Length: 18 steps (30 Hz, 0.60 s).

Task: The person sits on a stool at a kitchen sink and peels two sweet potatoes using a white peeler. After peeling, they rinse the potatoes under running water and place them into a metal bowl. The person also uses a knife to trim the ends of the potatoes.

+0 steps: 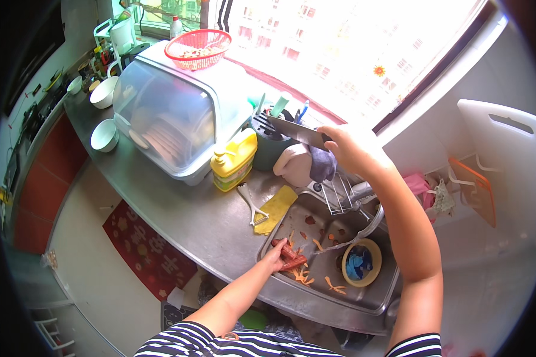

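Note:
My right hand (350, 145) grips the dark handle of a broad kitchen knife (299, 133). Its blade points left, across the top of a dark utensil holder (268, 154). Over the left side of the steel sink (362, 300), my left hand (275, 261) holds reddish-brown sausages (290, 254). Orange peelings (335, 285) lie scattered on the sink floor. Water appears to run from the faucet (374, 223) beside a yellow basin (379, 263) holding blue material. A white peeler (251, 205) rests on the counter, its head touching a yellow cloth (279, 207).
Left of the holder stand a yellow detergent bottle (234, 163) and a lidded dish box (169, 116), topped by a red basket (198, 62). White bowls (104, 136) sit farther left. A wire rack (337, 194) is behind the sink; a white cutting board (500, 147) stands at right.

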Tool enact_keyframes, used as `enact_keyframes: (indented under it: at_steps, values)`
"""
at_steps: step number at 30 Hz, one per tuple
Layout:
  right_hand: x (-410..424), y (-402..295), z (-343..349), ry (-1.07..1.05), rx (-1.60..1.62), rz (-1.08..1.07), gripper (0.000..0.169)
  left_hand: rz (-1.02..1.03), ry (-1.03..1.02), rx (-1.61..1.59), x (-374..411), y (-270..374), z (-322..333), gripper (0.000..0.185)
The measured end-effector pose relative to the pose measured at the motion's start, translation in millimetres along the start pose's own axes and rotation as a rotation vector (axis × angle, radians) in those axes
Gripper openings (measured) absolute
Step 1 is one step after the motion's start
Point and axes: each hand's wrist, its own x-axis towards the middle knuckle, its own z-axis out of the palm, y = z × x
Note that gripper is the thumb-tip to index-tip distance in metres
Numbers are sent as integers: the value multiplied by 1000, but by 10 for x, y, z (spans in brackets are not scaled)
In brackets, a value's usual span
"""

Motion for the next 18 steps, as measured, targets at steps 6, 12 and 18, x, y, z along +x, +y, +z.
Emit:
enact_keyframes:
  at_steps: [6, 12, 18]
  values:
    - [654, 340, 399, -75, 132, 21, 29, -14, 1, -19, 39, -28, 1, 50]
    - [1471, -163, 523, 116, 97, -45, 33, 33, 31, 9, 270, -2, -258, 45]
    - [494, -435, 849, 760, 148, -154, 14, 38, 2, 14, -12, 28, 18, 57]
